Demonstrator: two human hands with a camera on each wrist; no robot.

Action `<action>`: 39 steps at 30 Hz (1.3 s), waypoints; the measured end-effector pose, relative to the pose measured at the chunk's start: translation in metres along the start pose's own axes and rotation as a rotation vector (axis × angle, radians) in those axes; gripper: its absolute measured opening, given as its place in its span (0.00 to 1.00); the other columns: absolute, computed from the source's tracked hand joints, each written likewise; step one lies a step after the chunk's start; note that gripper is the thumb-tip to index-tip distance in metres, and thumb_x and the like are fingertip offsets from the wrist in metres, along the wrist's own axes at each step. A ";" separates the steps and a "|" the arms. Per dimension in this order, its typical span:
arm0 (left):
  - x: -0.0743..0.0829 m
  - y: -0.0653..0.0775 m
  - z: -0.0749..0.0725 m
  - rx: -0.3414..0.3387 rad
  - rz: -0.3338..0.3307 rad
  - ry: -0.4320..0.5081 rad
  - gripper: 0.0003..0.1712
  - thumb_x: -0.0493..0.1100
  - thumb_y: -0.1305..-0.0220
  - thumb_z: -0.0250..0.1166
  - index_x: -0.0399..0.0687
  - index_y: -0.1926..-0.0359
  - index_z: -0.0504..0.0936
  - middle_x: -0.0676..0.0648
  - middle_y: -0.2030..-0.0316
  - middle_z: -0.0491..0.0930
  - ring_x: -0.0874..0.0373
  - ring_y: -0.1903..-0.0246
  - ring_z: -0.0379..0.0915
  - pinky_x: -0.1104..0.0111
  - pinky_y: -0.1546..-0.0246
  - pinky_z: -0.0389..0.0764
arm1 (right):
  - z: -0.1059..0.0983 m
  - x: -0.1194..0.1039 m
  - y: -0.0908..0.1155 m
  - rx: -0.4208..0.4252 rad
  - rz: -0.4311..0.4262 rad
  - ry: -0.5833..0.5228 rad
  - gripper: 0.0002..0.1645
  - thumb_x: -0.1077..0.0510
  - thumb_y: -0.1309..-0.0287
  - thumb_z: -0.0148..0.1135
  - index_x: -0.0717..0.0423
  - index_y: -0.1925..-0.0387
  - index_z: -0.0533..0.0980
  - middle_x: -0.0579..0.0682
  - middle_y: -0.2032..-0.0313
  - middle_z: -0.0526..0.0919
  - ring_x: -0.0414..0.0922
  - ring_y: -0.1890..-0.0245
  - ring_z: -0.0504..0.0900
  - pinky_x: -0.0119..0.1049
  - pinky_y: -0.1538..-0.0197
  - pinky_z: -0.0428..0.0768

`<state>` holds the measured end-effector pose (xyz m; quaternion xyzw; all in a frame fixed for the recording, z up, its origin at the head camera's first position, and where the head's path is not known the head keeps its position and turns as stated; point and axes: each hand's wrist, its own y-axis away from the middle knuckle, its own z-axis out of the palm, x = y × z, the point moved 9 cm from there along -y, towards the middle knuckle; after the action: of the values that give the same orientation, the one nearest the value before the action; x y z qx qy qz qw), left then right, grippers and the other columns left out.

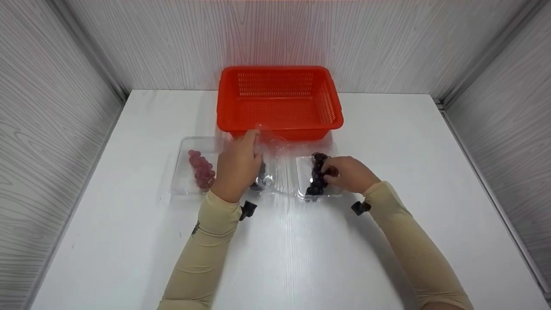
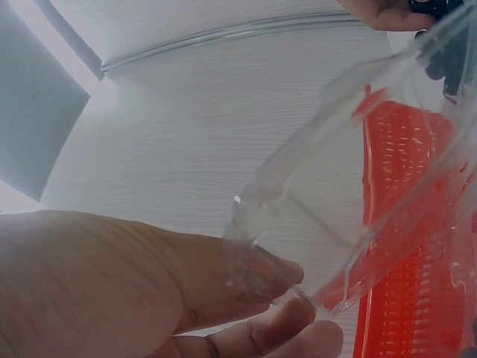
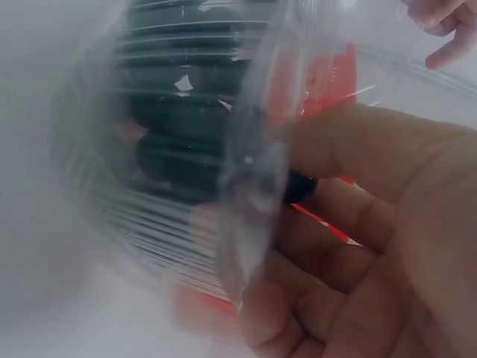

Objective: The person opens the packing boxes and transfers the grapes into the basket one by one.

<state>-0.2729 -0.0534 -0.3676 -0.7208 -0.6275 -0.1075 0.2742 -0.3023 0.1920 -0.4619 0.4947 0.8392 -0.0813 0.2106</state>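
Note:
My left hand [image 1: 236, 165] pinches the edge of a clear plastic lid [image 2: 298, 201] between thumb and fingers, holding it raised in front of the basket. Under and beside that hand, dark grapes [image 1: 259, 178] show partly in a middle container. The fingers of my right hand [image 1: 351, 174] are curled at a bunch of black grapes [image 1: 316, 183], which lies in a clear plastic container [image 1: 304, 172] to the right. In the right wrist view the container wall covers most of these grapes [image 3: 179, 142], and a dark grape shows between thumb and fingers.
A red plastic basket [image 1: 275, 134] stands behind the containers, against the back wall. Another clear container [image 1: 183, 176] at left holds a bunch of red grapes [image 1: 201, 168]. White panels [image 1: 64, 129] bound the white table [image 1: 267, 267] at the back and sides.

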 end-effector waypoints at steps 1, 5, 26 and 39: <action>0.000 0.000 0.000 0.001 -0.001 0.001 0.23 0.43 0.37 0.60 0.47 0.41 0.73 0.47 0.73 0.77 0.53 0.74 0.71 0.63 0.76 0.76 | 0.000 0.000 0.000 0.005 0.004 -0.008 0.07 0.57 0.44 0.64 0.49 0.61 0.80 0.43 0.67 0.81 0.44 0.65 0.77 0.40 0.56 0.75; -0.001 -0.001 0.000 0.003 -0.002 0.001 0.23 0.42 0.38 0.60 0.48 0.40 0.73 0.48 0.77 0.75 0.52 0.77 0.69 0.64 0.80 0.74 | -0.001 0.001 -0.001 0.023 0.010 -0.026 0.08 0.57 0.45 0.64 0.49 0.62 0.80 0.43 0.68 0.81 0.43 0.66 0.77 0.39 0.57 0.76; -0.016 -0.005 0.007 -0.051 -0.051 -0.005 0.16 0.45 0.39 0.63 0.45 0.51 0.79 0.47 0.68 0.81 0.52 0.70 0.74 0.61 0.66 0.80 | -0.005 -0.004 -0.007 0.002 0.060 -0.048 0.05 0.58 0.44 0.62 0.47 0.64 0.79 0.42 0.69 0.81 0.44 0.65 0.77 0.40 0.54 0.75; -0.013 -0.004 0.009 -0.010 -0.001 -0.032 0.17 0.46 0.40 0.64 0.45 0.50 0.80 0.48 0.75 0.78 0.54 0.75 0.74 0.63 0.75 0.78 | -0.020 -0.006 -0.005 0.109 0.077 -0.089 0.09 0.61 0.47 0.61 0.51 0.62 0.79 0.47 0.66 0.81 0.45 0.65 0.76 0.40 0.58 0.74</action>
<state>-0.2811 -0.0589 -0.3802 -0.7233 -0.6317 -0.0992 0.2605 -0.3091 0.1918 -0.4415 0.5331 0.8038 -0.1404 0.2235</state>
